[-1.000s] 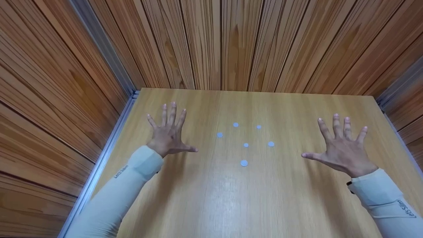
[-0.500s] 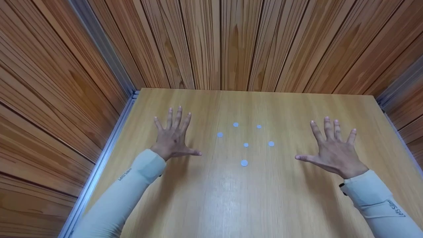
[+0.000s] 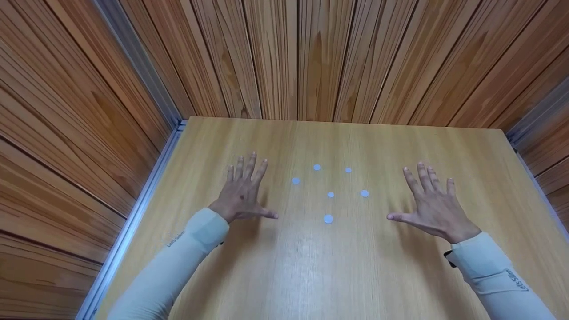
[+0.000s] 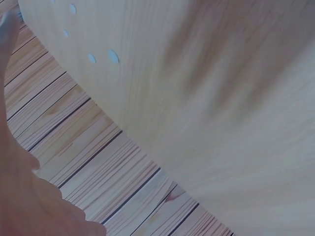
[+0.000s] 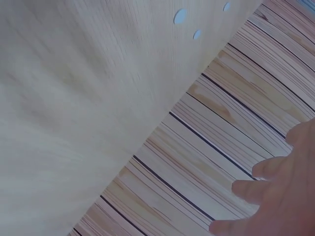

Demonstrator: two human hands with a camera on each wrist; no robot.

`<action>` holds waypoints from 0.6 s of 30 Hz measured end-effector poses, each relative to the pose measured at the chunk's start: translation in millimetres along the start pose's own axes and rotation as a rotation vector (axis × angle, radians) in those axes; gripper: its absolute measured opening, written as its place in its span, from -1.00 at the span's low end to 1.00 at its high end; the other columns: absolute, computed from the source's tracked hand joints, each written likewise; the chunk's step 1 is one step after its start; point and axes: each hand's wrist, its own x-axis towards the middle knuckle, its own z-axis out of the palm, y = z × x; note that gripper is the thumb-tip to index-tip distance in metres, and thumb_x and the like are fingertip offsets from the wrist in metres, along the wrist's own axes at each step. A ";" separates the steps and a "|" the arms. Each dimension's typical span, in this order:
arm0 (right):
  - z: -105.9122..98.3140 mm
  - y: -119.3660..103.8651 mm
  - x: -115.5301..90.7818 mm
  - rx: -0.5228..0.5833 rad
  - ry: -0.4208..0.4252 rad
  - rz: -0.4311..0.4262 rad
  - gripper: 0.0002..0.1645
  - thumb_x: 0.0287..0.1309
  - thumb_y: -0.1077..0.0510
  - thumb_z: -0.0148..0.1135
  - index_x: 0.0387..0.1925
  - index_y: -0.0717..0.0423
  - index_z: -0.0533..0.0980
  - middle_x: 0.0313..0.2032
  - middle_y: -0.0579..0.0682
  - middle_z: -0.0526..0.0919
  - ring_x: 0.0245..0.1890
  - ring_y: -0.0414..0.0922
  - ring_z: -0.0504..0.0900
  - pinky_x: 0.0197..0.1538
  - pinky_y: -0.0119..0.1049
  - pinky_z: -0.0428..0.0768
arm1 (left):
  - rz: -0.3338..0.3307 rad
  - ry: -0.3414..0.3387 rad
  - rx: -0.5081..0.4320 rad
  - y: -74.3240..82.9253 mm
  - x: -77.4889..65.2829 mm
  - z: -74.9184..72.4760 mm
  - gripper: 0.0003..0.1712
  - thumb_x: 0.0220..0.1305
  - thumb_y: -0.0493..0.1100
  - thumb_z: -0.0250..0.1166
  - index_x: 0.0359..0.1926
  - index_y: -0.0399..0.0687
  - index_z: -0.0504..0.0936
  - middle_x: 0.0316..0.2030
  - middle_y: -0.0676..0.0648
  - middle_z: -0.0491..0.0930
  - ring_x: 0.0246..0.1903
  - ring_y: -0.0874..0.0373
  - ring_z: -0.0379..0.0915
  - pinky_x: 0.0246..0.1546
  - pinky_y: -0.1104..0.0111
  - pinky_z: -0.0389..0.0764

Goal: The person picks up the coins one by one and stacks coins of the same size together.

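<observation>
Over the left part of the table, my left hand [image 3: 240,195] is spread palm down with its thumb pointing inward, holding nothing. On the other side, my right hand [image 3: 438,208] hovers likewise, its fingers extended and its thumb toward the middle. Shadows beneath both hands show them raised off the surface. Between them lie several small pale blue round dots, among them a front dot [image 3: 328,219], a right dot [image 3: 364,194] and a left dot [image 3: 295,181]. Neither hand touches a dot. In the right wrist view, the fingertips [image 5: 248,191] show at the lower right.
The light wood table [image 3: 311,266] meets a plank wall [image 3: 320,62] at its back edge. Another plank wall [image 3: 66,133] stands at the left, with a metal rail [image 3: 129,231] along the table's side. Part of a wall also shows at the right.
Both hands have moved inward and slightly toward the person, closing the distance between them. The fingers of each hand have drawn a little nearer together. The dots have stayed in place.
</observation>
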 end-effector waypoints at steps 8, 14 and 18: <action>14.3 -1.6 -1.1 0.081 0.014 -0.051 0.34 -0.01 -0.44 0.35 0.53 0.25 0.01 0.47 0.45 0.00 0.39 0.45 0.09 0.27 0.42 0.06 | 0.069 0.060 -0.106 1.9 0.7 15.2 0.60 -0.27 0.55 0.48 0.59 -0.09 -0.15 0.55 -0.30 -0.35 0.48 -0.40 -0.38 0.36 -0.22 -0.06; 22.4 -4.2 -0.8 0.214 0.001 -0.062 0.36 -0.01 -0.33 0.45 0.55 0.21 -0.05 0.50 0.40 -0.05 0.38 0.45 0.11 0.26 0.39 0.13 | 0.134 0.055 -0.231 2.9 0.0 25.6 0.59 -0.24 0.40 0.57 0.58 -0.13 -0.19 0.54 -0.34 -0.36 0.47 -0.41 -0.33 0.37 -0.18 -0.02; 27.0 -5.8 1.3 0.302 0.004 -0.055 0.36 -0.05 -0.27 0.51 0.55 0.22 -0.02 0.51 0.35 -0.04 0.39 0.45 0.10 0.21 0.43 0.18 | 0.177 0.084 -0.322 1.8 -1.0 30.9 0.56 -0.20 0.29 0.61 0.58 -0.19 -0.19 0.54 -0.36 -0.34 0.48 -0.38 -0.30 0.38 -0.11 0.02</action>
